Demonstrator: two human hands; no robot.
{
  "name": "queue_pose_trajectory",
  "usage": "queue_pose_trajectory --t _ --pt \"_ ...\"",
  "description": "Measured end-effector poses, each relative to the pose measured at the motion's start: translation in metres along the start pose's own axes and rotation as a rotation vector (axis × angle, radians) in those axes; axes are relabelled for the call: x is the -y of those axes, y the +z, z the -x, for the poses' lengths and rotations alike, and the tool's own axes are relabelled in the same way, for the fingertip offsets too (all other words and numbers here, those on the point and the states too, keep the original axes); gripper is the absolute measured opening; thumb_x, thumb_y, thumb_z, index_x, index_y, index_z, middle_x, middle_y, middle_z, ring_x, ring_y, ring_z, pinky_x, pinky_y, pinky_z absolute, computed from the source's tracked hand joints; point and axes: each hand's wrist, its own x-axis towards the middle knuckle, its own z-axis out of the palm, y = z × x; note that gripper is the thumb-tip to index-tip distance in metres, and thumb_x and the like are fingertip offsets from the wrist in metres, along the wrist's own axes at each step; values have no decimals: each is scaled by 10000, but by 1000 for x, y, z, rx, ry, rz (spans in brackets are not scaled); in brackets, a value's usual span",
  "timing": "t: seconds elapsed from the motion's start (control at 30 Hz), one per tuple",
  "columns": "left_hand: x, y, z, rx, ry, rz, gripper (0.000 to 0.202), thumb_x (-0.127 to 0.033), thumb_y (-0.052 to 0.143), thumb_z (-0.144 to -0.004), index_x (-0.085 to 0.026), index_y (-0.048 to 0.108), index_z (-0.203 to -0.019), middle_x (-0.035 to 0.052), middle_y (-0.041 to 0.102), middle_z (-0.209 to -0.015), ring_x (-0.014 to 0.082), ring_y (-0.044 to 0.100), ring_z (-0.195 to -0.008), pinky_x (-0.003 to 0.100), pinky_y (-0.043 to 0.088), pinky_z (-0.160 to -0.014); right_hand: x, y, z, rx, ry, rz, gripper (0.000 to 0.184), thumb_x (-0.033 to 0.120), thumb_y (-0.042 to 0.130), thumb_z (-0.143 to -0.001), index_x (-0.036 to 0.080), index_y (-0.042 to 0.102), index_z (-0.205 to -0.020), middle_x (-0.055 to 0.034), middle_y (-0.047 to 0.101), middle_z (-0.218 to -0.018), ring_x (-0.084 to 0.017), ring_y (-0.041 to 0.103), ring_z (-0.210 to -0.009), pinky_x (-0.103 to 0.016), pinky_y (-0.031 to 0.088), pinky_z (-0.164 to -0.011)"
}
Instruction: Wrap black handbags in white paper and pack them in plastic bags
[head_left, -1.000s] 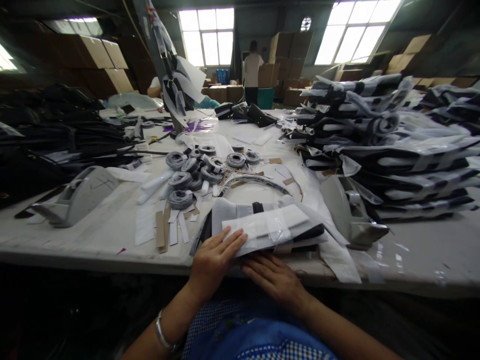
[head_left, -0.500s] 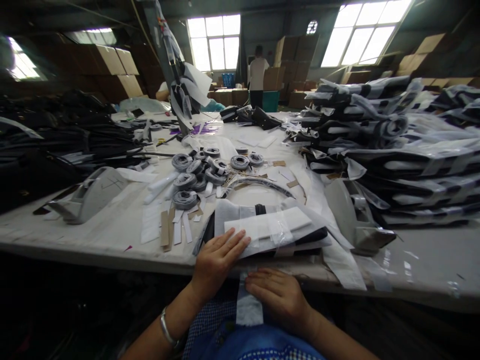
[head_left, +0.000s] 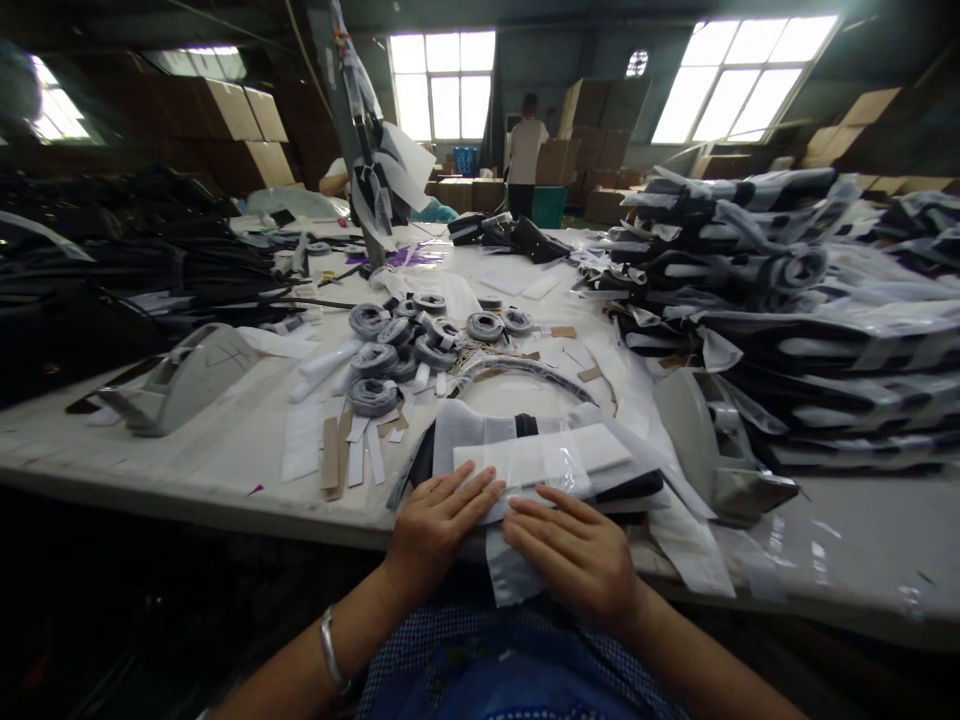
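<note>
A folded dark item wrapped in a clear plastic bag with a white card (head_left: 547, 455) lies at the table's near edge. My left hand (head_left: 439, 520) rests flat on its left end, fingers stretched out. My right hand (head_left: 574, 550) lies beside it, fingers flat and pressing a white strip of the bag's flap (head_left: 510, 575) that hangs over the table edge. Neither hand grips anything.
A grey tape dispenser (head_left: 180, 375) stands at the left and another (head_left: 712, 440) to the right of the item. Several grey rolled bands (head_left: 397, 350) and paper strips lie behind. A tall stack of bagged items (head_left: 787, 300) fills the right. A person (head_left: 525, 150) stands far back.
My right hand moved up from below the table edge onto the flap, next to my left hand. The left hand stayed on the bagged item.
</note>
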Motion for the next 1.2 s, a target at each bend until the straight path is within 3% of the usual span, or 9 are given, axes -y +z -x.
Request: queue_pose_trajectory --t 0.17,0.33,0.4,0.47,0.63,0.8,1.0,1.1,1.2 --pt "5 -2 -2 53 -19 71 376 -265 468 -1008 -189 556 -1365 68 626 -1356 240 576 -1272 385 510 -984 -15 6 -2 -7 25 -50 322 94 406 -971 104 661 -1168 -117 766 -1061 -194 688 -1104 -369 529 -1022" --pt "7 -2 -1 30 35 10 373 -178 406 -1027 -203 555 -1367 34 603 -1386 219 567 -1280 379 466 -1044 -5 -1 5 68 43 -142 226 91 503 -955 146 677 -1089 -55 786 -973 -169 711 -1046 -395 414 -1133" --pt "7 -2 -1 27 35 3 379 -165 397 -1029 -205 552 -1372 30 608 -1381 211 562 -1286 367 463 -1047 -2 -11 7 166 19 -229 191 216 530 -986 135 669 -1087 -52 787 -950 -148 731 -976 -344 417 -1130" --pt "7 -2 -1 29 29 8 376 -163 401 -1028 -201 556 -1369 30 613 -1376 209 562 -1285 359 473 -1032 -5 -23 7 213 17 -258 303 363 547 -986 117 653 -1128 -78 782 -985 -165 725 -999 -341 430 -1123" --pt "7 -2 -3 35 11 22 368 -159 401 -1026 -196 568 -1352 26 614 -1374 216 564 -1283 364 496 -999 -29 -28 7 142 228 -5 302 193 573 -956 153 623 -1250 -103 730 -1179 -219 657 -1163 -426 467 -1099" --pt "7 -4 -4 64 14 51 396 -160 411 -1018 -201 531 -1394 43 602 -1388 217 553 -1296 379 497 -1020 -37 -14 13 226 258 147 373 196 571 -958 180 608 -1329 -100 667 -1298 -245 619 -1221 -416 521 -1049" --pt "12 -31 -13 243 -129 286 677 -511 563 -936 -208 371 -1511 79 529 -1458 268 510 -1337 410 494 -1056 -32 -11 18 188 273 155 415 196 564 -963 211 573 -1377 -85 669 -1294 -245 631 -1206 -421 536 -1034" --pt "24 -38 -24 222 -292 427 483 -387 477 -1003 -243 453 -1463 27 612 -1374 200 629 -1206 298 540 -983 -32 -10 19 195 262 172 421 183 559 -964 196 563 -1385 -91 654 -1315 -249 617 -1225 -427 529 -1044" --pt "38 -35 -37 239 -315 445 319 -303 536 -982 -276 637 -1284 -10 712 -1225 180 694 -1093 273 559 -940 -33 -10 21 179 246 184 425 169 546 -969 187 552 -1394 -93 654 -1316 -247 608 -1236 -431 518 -1058"
